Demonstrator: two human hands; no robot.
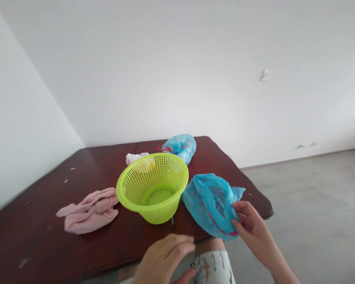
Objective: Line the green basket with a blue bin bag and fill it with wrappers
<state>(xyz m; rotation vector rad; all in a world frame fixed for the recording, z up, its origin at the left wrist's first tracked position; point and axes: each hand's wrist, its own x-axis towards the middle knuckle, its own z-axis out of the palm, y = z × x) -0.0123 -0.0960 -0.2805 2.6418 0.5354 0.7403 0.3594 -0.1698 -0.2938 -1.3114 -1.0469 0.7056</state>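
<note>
Two hands are at the near side of a dark red-brown table (112, 171), where a lime-green perforated basket (163, 211) stands left of a blue plastic drawstring bag (197, 215). Good handling likely means keeping the whole bag over the tabletop, then spreading its mouth evenly, and gripping the film lightly so that it does not tear. The right hand (252, 228) has its fingertips against the bag's right edge; whether they pinch it, one cannot tell. The left hand (164, 256), loosely curved with thumb apart, holds nothing and could steady the opposite edge. The bag is translucent, crumpled and slack, lying at the table's front edge; a thin red drawstring (225, 232) curves along its mouth.
</note>
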